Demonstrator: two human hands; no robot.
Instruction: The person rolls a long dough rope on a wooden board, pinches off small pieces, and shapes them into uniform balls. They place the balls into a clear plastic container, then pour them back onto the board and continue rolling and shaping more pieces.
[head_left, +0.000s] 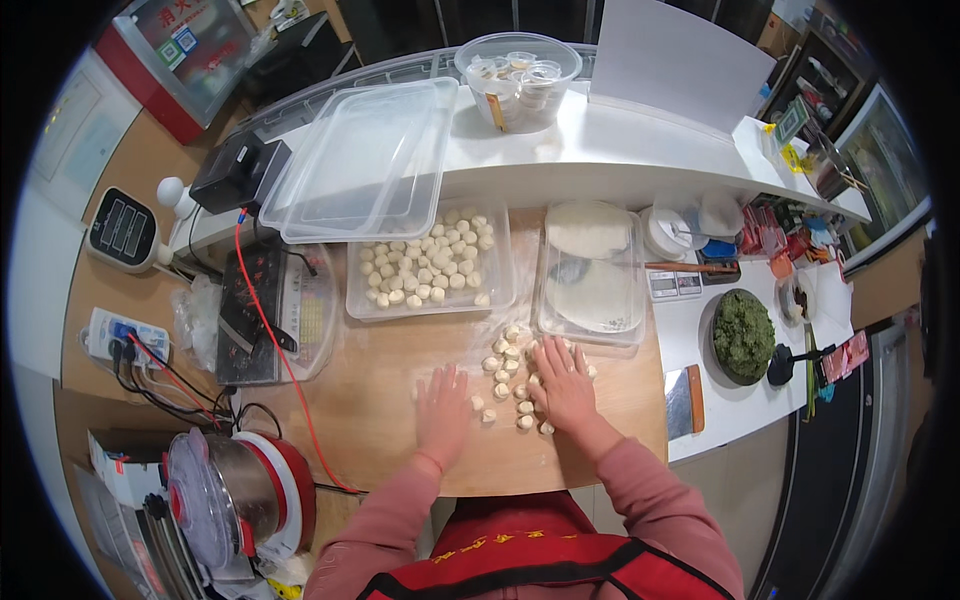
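Note:
Small pale dough pieces (502, 390) lie scattered on the floured wooden board (360, 420) in front of me. My right hand (559, 382) rests palm down over several of them, fingers spread, partly hiding them. To the left, my left hand (444, 412) is flat, palm down, with two pieces near its right side; what lies under it is hidden. Beyond the hands stands a clear plastic box (352, 307) with many more dough pieces (420, 262). Right of it, a second clear container (541, 322) holds round, flat white sheets (592, 289), probably dough wrappers.
A clear lid (360, 157) leans over the box. Green filling (742, 330) fills a bowl at right, near a bench scraper (682, 405) and kitchen scale (675, 285). A red cable (270, 322) crosses the board's left side. A stand mixer (240, 487) stands lower left.

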